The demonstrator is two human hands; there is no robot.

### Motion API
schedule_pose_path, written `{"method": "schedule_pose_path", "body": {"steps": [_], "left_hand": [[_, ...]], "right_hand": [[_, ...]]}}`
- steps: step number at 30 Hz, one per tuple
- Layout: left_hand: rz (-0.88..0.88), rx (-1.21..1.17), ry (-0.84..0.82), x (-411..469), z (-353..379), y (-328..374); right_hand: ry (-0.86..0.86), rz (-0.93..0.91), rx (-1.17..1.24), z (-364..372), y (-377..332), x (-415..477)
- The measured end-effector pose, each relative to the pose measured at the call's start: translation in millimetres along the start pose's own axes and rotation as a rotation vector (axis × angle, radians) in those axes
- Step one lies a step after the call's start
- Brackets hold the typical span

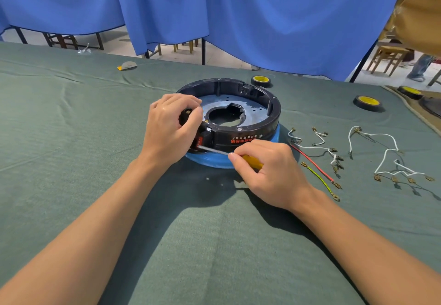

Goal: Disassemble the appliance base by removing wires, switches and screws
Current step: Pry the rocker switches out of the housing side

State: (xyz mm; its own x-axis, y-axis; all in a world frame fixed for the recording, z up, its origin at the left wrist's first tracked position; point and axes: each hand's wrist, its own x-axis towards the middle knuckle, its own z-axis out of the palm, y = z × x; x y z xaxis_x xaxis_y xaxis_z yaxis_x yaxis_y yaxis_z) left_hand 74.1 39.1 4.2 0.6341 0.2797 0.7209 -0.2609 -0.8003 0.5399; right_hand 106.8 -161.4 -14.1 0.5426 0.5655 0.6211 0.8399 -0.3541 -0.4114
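We see the round black appliance base on a green cloth-covered table. Our left hand grips a black switch at the base's near-left rim. Our right hand holds a yellow-handled screwdriver, its tip at a red part there. Loose wires lie to the right, with tape rolls beyond.

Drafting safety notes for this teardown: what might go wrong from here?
1. The screwdriver, held by the right hand, has its tip at the red switch below the left hand, which grips a black part; a slip could jab fingers.
2. The appliance base rests on a blue disc; sideways prying may shift it.
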Motion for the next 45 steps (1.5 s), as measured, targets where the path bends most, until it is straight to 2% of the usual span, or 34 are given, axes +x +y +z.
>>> {"method": "schedule_pose_path", "body": {"steps": [5, 8, 13, 16, 20, 23, 27, 33, 41, 43, 45], "left_hand": [[0.248, 0.254, 0.095, 0, -13, 6], [0.364, 0.408, -0.024, 2, -20, 8], [0.285, 0.457, -0.294, 4, -27, 11], [0.244, 0.492, -0.352, 8, -29, 10], [0.144, 0.401, -0.415, 7, -32, 11], [0.071, 0.256, -0.400, 7, -34, 13], [0.031, -0.039, -0.357, 3, -27, 24], [0.049, -0.216, -0.308, -8, -7, 40], [0.119, -0.207, -0.207, -14, 4, 44], [0.174, -0.150, -0.175, -16, 7, 45], [0.242, -0.037, -0.115, -19, 10, 46]], "right_hand": [[0.380, 0.013, -0.001, -4, 1, 3], [0.463, 0.093, 0.018, -5, 3, 4], [0.448, 0.117, 0.046, -4, 3, 4], [0.444, 0.108, 0.038, -3, 3, 4], [0.446, 0.112, 0.042, -1, 2, 4], [0.444, 0.129, 0.064, -1, -1, 3], [0.434, 0.212, 0.236, -6, -11, 5], [0.362, 0.323, 0.390, -8, -18, 7], [0.129, 0.323, 0.690, -23, -15, 13], [0.100, 0.358, 0.779, -28, -13, 14], [0.089, 0.384, 0.752, -34, -7, 14]]}}
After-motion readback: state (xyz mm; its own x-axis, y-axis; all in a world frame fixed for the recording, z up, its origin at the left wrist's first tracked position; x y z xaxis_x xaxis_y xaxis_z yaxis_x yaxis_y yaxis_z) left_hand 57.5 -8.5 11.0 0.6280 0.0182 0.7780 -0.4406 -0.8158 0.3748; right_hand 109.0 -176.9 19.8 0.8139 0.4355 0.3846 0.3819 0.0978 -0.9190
